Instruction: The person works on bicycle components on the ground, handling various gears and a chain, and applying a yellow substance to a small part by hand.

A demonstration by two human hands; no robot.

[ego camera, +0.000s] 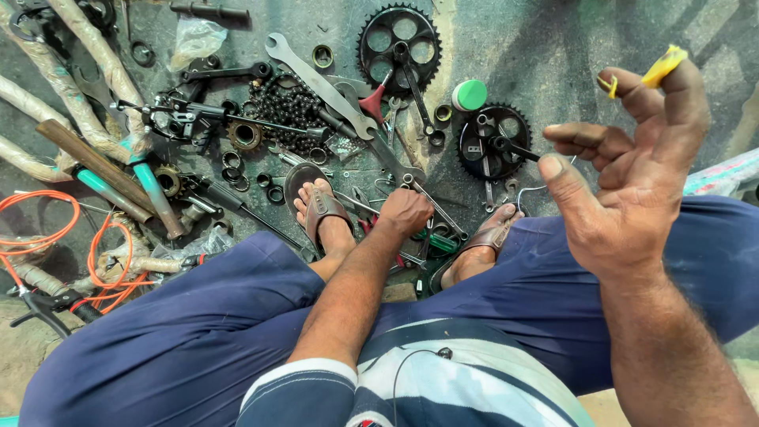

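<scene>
- Head view: nearest the lens, the right hand [632, 170] is raised, fingers loosely curled, a yellow scrap [662, 67] stuck at the fingertips, kept clear of the clutter.
- Below it, the left hand [405, 212] closes over small tools between the sandalled feet [320, 207].
- Beyond that hand lie a flat spanner [320, 83] and toothed chainring [399, 35].

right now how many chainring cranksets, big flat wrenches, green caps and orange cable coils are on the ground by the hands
chainring cranksets: 2 (upper one, lower one)
big flat wrenches: 1
green caps: 1
orange cable coils: 1 bundle
total: 5

The left hand reaches down among the small tools between the sandals; the right hand is raised with a yellow scrap at its fingertips.
</scene>
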